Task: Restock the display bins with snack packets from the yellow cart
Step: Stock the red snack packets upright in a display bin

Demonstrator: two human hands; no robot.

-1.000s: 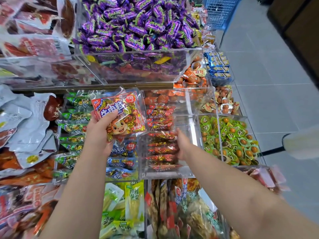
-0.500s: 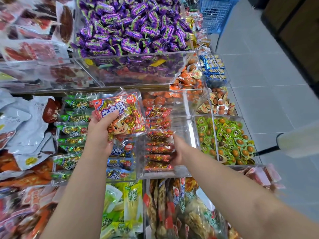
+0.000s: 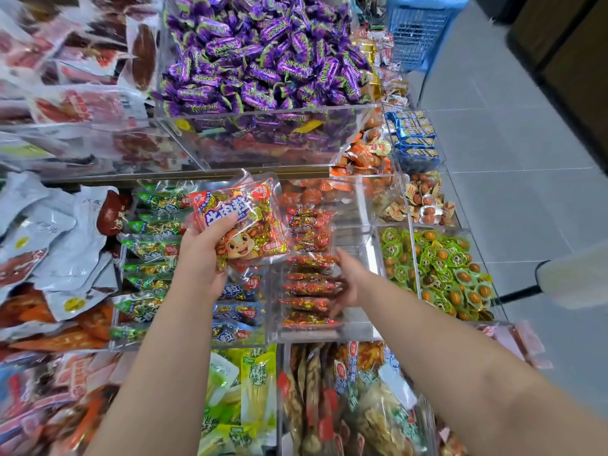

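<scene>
left hand [image 3: 200, 261] gripping red cartoon-cow packet [image 3: 245, 225], thumb lying across its front, right hand [image 3: 350, 284] pressing spread fingers against row of red packets [image 3: 307, 287] in clear bin [image 3: 360, 325]

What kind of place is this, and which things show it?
Most likely a snack shop or supermarket aisle: clear display bins hold sorted packets, purple candies lie heaped in bulk, and a blue basket stands beyond.

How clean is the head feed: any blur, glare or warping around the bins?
Head view: motion blur smears the meat packs at left; reflections wash the acrylic bin front below the purple candies; wide-angle warping bends the shelf edge; the red snack packet in the left hand is legible.
</scene>
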